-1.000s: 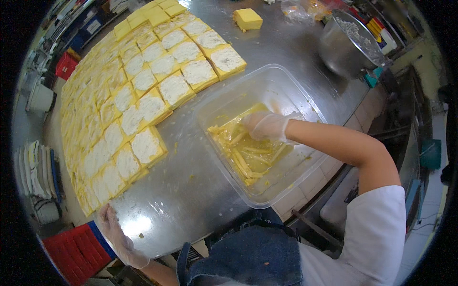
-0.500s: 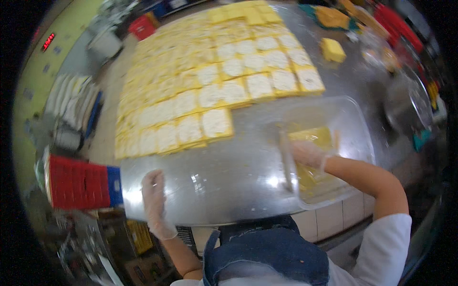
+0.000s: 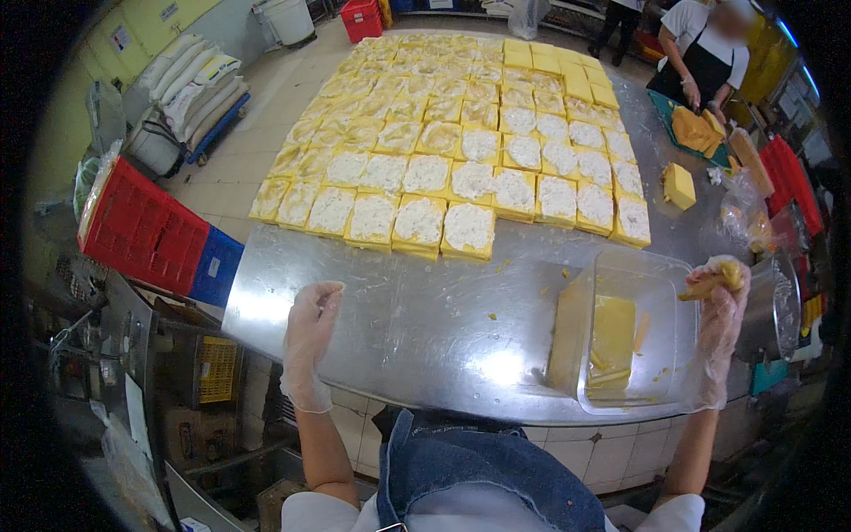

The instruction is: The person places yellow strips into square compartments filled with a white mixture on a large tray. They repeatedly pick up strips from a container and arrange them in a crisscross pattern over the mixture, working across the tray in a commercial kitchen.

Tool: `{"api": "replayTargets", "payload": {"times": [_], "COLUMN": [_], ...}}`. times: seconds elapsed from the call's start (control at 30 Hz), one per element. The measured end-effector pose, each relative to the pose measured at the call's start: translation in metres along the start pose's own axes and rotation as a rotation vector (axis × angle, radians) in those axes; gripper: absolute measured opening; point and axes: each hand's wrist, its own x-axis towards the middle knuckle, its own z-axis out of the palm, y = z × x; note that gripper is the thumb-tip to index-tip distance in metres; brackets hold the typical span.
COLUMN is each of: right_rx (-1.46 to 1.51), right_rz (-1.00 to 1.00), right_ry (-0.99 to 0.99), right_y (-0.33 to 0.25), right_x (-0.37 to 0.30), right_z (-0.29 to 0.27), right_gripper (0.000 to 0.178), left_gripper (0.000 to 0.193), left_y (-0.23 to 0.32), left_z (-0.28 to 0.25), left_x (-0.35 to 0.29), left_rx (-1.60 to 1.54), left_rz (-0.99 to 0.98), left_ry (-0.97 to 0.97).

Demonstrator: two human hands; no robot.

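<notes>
My right hand [image 3: 720, 297], in a clear glove, is raised over the right edge of a clear plastic tub [image 3: 660, 275] and pinches a yellow slice of cheese [image 3: 711, 282]. More yellow slices [image 3: 612, 341] lie in the tub. My gloved left hand [image 3: 310, 324] hovers open over the bare steel table [image 3: 399, 319], holding nothing. Beyond both hands, rows of bread squares [image 3: 461, 160] cover the table, many spread with white filling, the far ones topped yellow.
A red crate [image 3: 137, 226] and a blue crate [image 3: 215, 266] stand left of the table. White sacks [image 3: 191, 75] lie on the floor at the far left. Another person [image 3: 700, 53] works at a cutting board at the far right, near a yellow cheese block [image 3: 679, 185].
My right hand has come up out of the tub with a cheese slice. My left hand has lifted from the table's near edge. My head has turned, bringing the whole bread layout into view.
</notes>
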Motion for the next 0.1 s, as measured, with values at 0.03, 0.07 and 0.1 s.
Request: {"api": "replayTargets", "payload": {"times": [0.03, 0.07, 0.1], "right_rx": [-0.025, -0.051, -0.076], "right_rz": [0.107, 0.215, 0.327], "right_ry": [-0.064, -0.125, -0.184], "right_y": [0.013, 0.036, 0.063], "right_x": [-0.003, -0.008, -0.016], "right_z": [-0.009, -0.013, -0.018], "right_gripper": [0.034, 0.038, 0.042], "left_gripper": [0.021, 0.022, 0.023], "left_y": [0.003, 0.005, 0.007], "left_z": [0.001, 0.002, 0.002], "left_x": [0.002, 0.005, 0.007], "left_rx": [-0.03, -0.011, -0.015], "left_rz": [0.049, 0.038, 0.038], "left_ry": [0.0, -0.048, -0.088]}}
